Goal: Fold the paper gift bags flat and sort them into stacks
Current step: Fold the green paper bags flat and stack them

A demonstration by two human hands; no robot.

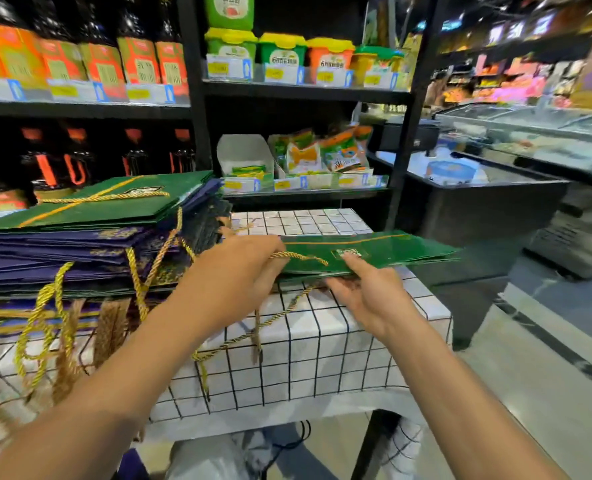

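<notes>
Item: flattened green paper gift bag [374, 252] with gold trim, held level just above the grid-patterned tablecloth [305, 341] at the table's right side, apart from the existing pile. Left hand [239, 271] grips the bag's near-left edge, fingers curled over it where the gold rope handle [301, 257] lies, apparently keeping the cord from catching. Right hand [363, 289] holds the near edge, thumb on top and fingers beneath, so the folds stay pressed shut. A second gold cord [253, 336] hangs below over the table's front. Stack [90, 244] at left: one green bag on top of many purple-blue bags, cords spilling forward. Judgement: the bag is folded; what remains is placing it, either onto that stack or as a new green pile. Background: shop shelving [305, 91] with packaged goods.
</notes>
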